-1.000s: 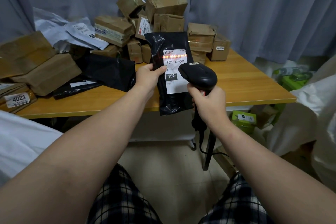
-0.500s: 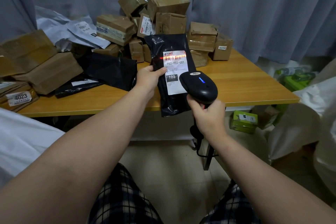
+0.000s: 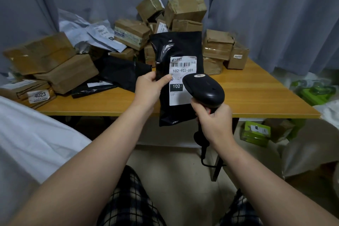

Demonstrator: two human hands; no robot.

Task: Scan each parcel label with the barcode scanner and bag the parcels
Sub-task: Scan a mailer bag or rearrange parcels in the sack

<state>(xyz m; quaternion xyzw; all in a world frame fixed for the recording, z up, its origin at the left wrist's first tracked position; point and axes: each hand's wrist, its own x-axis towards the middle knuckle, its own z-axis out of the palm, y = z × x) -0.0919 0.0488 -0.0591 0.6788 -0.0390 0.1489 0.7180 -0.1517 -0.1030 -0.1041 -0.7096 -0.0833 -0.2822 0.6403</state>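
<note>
My left hand [image 3: 150,88] holds a black plastic parcel [image 3: 178,47] upright by its left edge, above the table's front edge. Its white label [image 3: 183,69] faces me and reads 102-102-C01, with a barcode on top. My right hand [image 3: 214,123] grips the handle of a black barcode scanner [image 3: 204,91], whose head points at the label's lower right and covers part of it. No red scan line shows on the label. The scanner's cable [image 3: 203,156] hangs down below my right hand.
On the wooden table [image 3: 256,97] lie several brown cardboard parcels [image 3: 185,11], grey mailers [image 3: 95,36] and black bags [image 3: 124,73]. White sacks stand at my left [image 3: 27,134] and right [image 3: 330,112]. Green boxes [image 3: 255,132] sit on the floor under the table's right side.
The red scan line that lay across the barcode has gone out, and so has the scanner's blue light. The scanner dropped slightly lower on the label; the parcel stays held upright.
</note>
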